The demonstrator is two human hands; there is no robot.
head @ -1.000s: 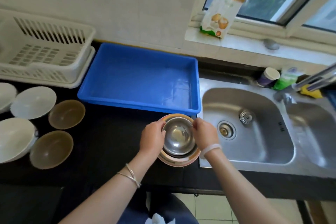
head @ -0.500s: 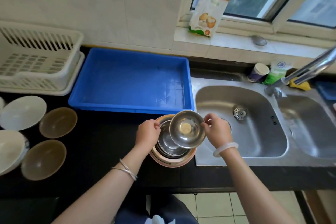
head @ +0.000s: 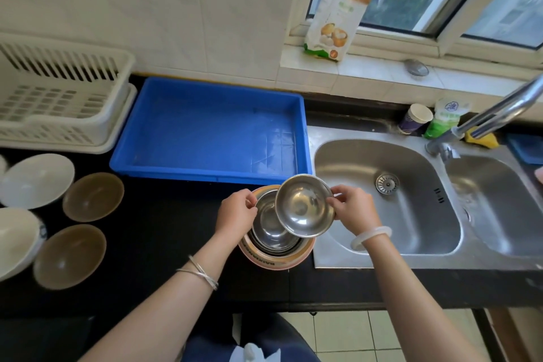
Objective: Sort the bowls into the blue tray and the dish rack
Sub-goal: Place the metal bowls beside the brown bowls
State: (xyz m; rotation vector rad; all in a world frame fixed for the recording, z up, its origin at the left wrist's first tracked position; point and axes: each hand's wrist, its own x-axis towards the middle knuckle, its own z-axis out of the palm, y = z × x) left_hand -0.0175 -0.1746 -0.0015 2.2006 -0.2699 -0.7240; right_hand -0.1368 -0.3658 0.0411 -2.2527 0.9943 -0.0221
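Note:
My right hand [head: 352,210] pinches the rim of a small steel bowl [head: 304,207], held tilted above a stack of steel bowls [head: 269,232]. That stack nests in a pink-rimmed bowl [head: 264,261] on the black counter. My left hand [head: 236,213] grips the left rim of the stack. Behind them the blue tray [head: 182,169] holds nothing. At the far left stands the white dish rack [head: 58,114], also holding nothing. Two brown bowls [head: 93,196] [head: 69,256] and white bowls [head: 36,180] [head: 14,241] rest on the counter at the left.
A double steel sink [head: 390,197] lies right of the stack, with a tap [head: 496,114] over it. A paper cup [head: 415,118], a green bottle [head: 443,120] and a yellow sponge [head: 482,139] stand behind the sink. A food packet [head: 338,15] leans on the windowsill.
My right hand has lifted the top steel bowl off the stack and tilted it, moving it slightly right. My left hand has stayed on the stack's rim.

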